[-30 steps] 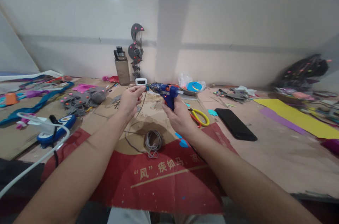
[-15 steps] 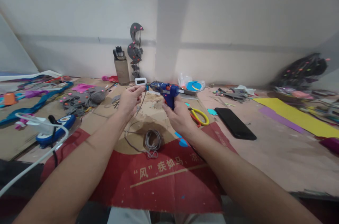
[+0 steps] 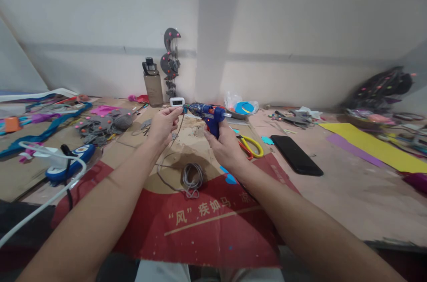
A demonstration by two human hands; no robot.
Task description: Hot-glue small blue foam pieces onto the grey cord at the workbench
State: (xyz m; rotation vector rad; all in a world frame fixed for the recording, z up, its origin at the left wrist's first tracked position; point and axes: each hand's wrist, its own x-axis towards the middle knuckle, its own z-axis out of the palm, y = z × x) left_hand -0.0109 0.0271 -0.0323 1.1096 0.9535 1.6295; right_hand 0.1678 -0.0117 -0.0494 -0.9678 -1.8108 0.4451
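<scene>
A blue hot glue gun (image 3: pixel 215 115) is gripped by its handle in my right hand (image 3: pixel 228 144), its nozzle pointing left. My left hand (image 3: pixel 163 126) pinches a small blue piece (image 3: pixel 185 109) between thumb and fingertips, right at the nozzle's tip. Whether nozzle and piece touch, I cannot tell. From these fingertips a thin grey cord (image 3: pixel 179 130) hangs down to a loose coil (image 3: pixel 192 176) on the red and brown cardboard (image 3: pixel 213 242). Small blue paper cutouts (image 3: pixel 230 179) lie near the coil, partly under my right wrist.
Yellow-handled scissors (image 3: pixel 251 146) and a black phone (image 3: pixel 296 155) lie to the right. On the left are a blue power strip (image 3: pixel 71 164) with a white cable and grey felt pieces (image 3: pixel 106 126). A bottle (image 3: pixel 153 86) and small white digital clock (image 3: pixel 177 102) stand at the back.
Both hands hold nearly the same pose, with the glue gun at the blue piece throughout. Between the frames the nozzle and the piece shift only very slightly; the view drifts a little.
</scene>
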